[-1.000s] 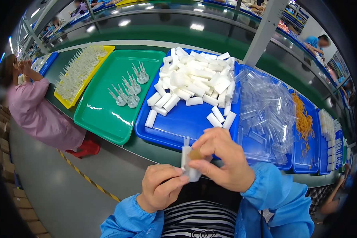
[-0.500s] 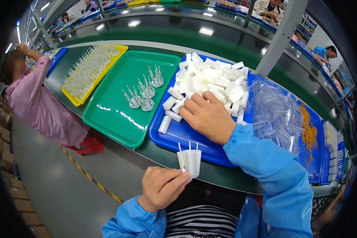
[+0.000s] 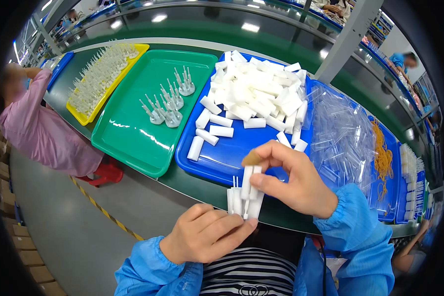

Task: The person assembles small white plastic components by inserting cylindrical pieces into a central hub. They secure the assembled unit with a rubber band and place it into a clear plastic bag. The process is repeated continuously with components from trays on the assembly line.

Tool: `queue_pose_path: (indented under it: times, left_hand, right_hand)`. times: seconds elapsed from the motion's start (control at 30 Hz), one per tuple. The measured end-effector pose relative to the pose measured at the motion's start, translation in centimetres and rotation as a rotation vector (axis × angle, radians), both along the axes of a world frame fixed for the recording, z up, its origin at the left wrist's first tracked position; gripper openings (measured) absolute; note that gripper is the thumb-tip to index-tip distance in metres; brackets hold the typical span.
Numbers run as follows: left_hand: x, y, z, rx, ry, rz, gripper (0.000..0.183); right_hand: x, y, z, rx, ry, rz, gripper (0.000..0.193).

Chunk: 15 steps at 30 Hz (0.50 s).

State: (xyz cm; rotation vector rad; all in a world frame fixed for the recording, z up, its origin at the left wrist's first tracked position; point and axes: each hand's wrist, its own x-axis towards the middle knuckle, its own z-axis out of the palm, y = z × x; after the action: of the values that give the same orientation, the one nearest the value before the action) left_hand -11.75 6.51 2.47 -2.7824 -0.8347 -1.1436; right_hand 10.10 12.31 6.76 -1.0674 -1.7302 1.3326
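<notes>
Just beyond the table's near edge, my left hand [image 3: 204, 234] pinches a white multi-pronged piece [image 3: 236, 182] by its low end. White foam tubes [image 3: 255, 206] stand around its prongs, two thin tips poking out above; its base is hidden behind my fingers. Between thumb and fingers my right hand [image 3: 296, 182] grips another white foam tube [image 3: 246, 187], upright directly over the piece. Whether a prong has entered this tube, I cannot tell. Behind my hands, a blue tray [image 3: 209, 165] bears a heap of loose white foam tubes [image 3: 256, 91].
Several pronged pieces [image 3: 171, 117] stand in the green tray [image 3: 126, 138]; more fill a yellow tray [image 3: 86, 122]. To the right lie clear plastic sleeves [image 3: 338, 133] and orange rubber bands [image 3: 381, 160]. A metal post [image 3: 349, 42] rises behind. A person in pink [image 3: 44, 123] is at left.
My right hand has come back from the foam heap with a tube and brought it over the pronged piece. My left hand has shifted slightly right. The trays appear higher and further left.
</notes>
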Motion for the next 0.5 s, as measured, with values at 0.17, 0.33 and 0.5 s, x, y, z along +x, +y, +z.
queue_pose_path:
  times: [0.17, 0.33, 0.5]
  left_hand:
    - [0.7, -0.1, 0.0, 0.040, 0.029, -0.014, 0.040]
    - [0.8, 0.0, 0.5, 0.067, -0.012, -0.041, 0.030]
    - [1.3, 0.3, 0.2, 0.158, -0.117, -0.073, 0.032]
  right_hand:
    - [1.7, -1.3, -0.3, 0.113, -0.090, 0.072, 0.019]
    - [2.7, -2.4, -0.5, 0.364, -0.108, 0.124, 0.023]
    - [3.3, -3.6, -0.4, 0.406, -0.066, 0.111, 0.023]
